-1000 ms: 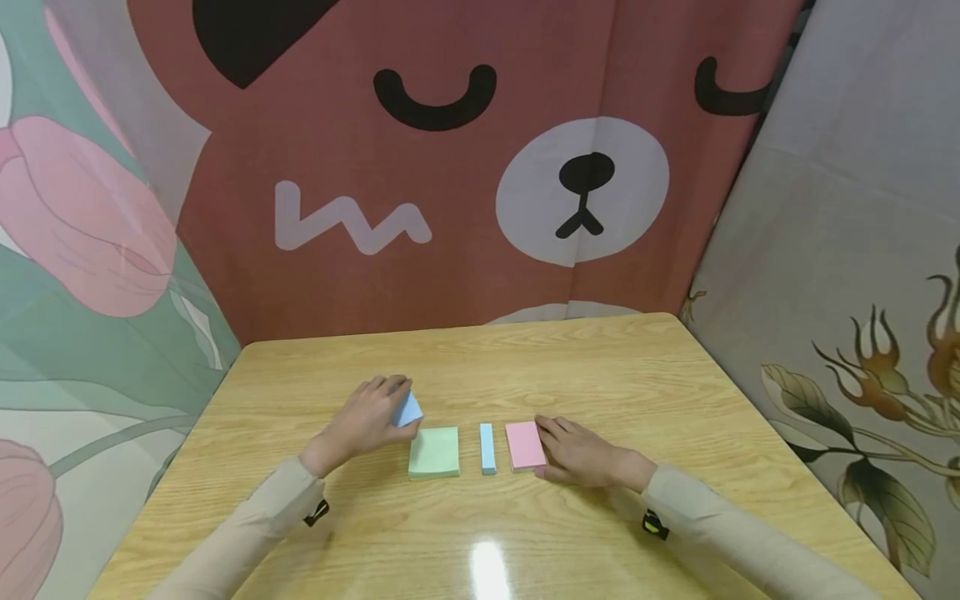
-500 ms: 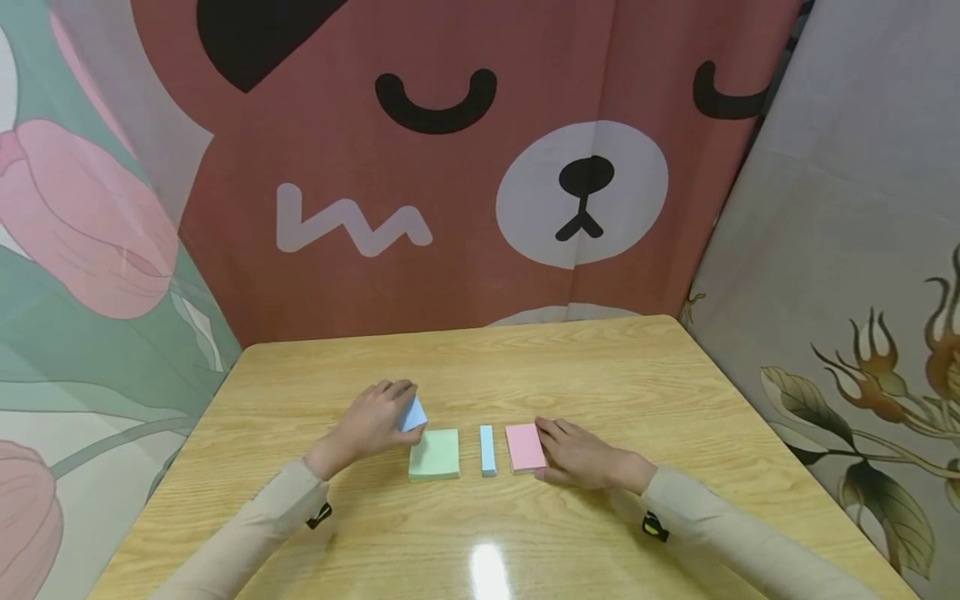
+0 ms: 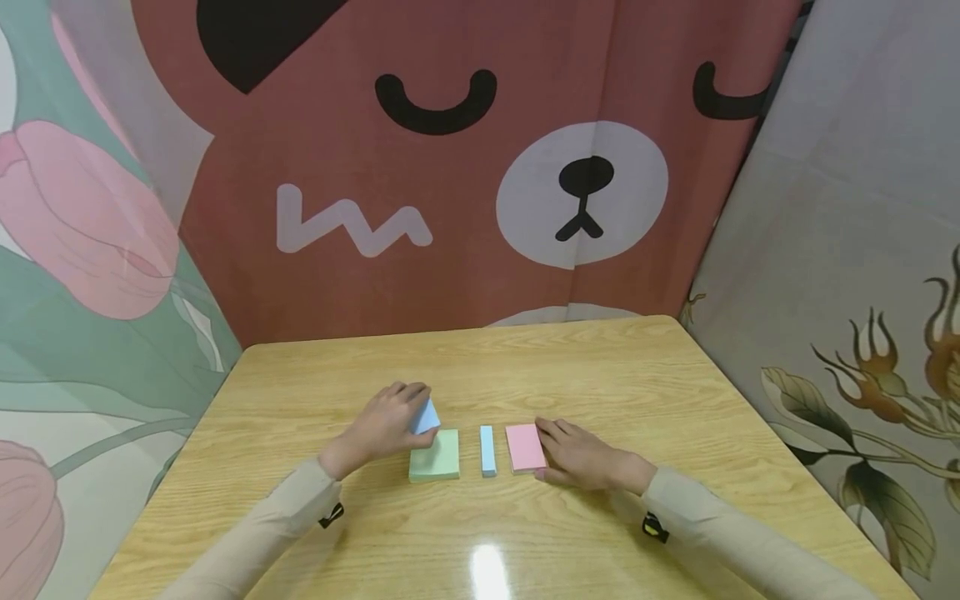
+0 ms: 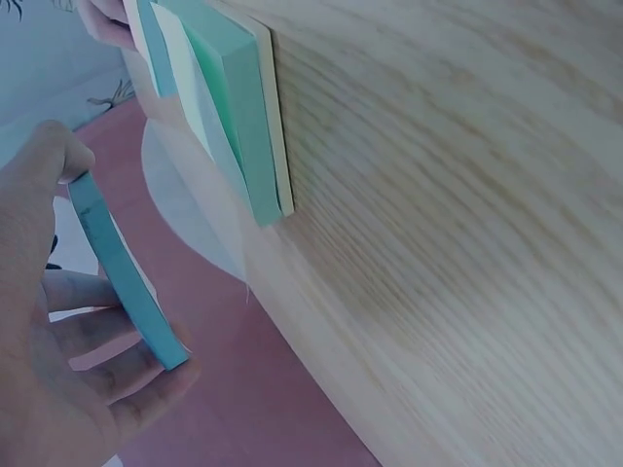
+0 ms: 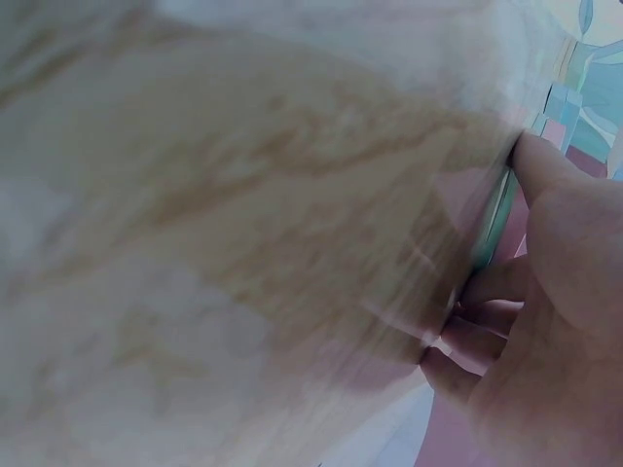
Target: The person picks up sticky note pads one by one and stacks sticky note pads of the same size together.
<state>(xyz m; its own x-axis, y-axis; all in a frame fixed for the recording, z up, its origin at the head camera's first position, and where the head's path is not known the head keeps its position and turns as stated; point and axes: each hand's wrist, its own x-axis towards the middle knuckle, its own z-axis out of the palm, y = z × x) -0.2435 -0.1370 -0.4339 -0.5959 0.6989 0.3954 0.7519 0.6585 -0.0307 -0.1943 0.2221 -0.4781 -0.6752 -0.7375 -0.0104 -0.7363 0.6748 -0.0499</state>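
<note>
In the head view my left hand (image 3: 382, 427) holds a blue sticky note pad (image 3: 426, 417) between thumb and fingertips, tilted above the far left part of a green sticky note pad (image 3: 438, 458). The left wrist view shows the held pad's thin edge (image 4: 127, 272) spanning from thumb to fingers, apart from the green pad (image 4: 248, 117). My right hand (image 3: 588, 454) lies at the right side of a pink sticky note pad (image 3: 526, 447), thumb and fingertips gripping its near and far right corners. A narrow blue strip pad (image 3: 487, 451) lies between green and pink.
The pads lie in a row on a wood-grain table (image 3: 480, 367). Behind it hangs a curtain (image 3: 465, 283) printed with a bear face. Floral curtains (image 3: 847, 250) hang at both sides. Light reflects off the table's near part.
My left hand has moved right with the blue sticky note pad, which now hangs over the green pad. The right hand and the pads on the table have stayed put.
</note>
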